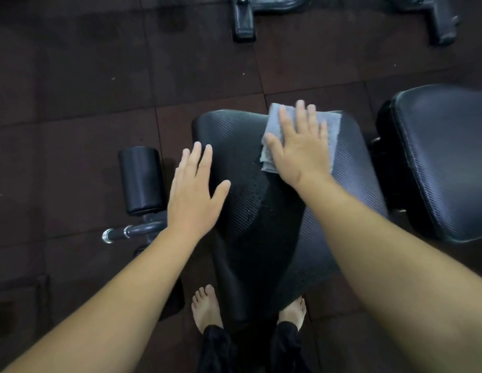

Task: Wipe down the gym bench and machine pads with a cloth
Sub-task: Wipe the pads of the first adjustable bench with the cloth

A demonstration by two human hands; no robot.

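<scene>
Dark rubber floor tiles (73, 90) spread around a chrome-tipped bar (132, 231); well beyond the bar stand two black machine feet (244, 22) (both cut off).

- Bench seat (242, 211): black, with fine diagonal ribbing
- Cloth (275, 125): pale grey
- Floor (100, 76): dark brown tiles
- Roller pad (141, 180): plain black
- Trousers (218, 348): black

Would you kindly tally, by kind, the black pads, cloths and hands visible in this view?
Flat pads: 2, the seat pad and the side pad
Rollers: 1, the roller pad
Cloths: 1, the grey cloth
Hands: 2, the left hand and the right hand
Total: 6
</scene>
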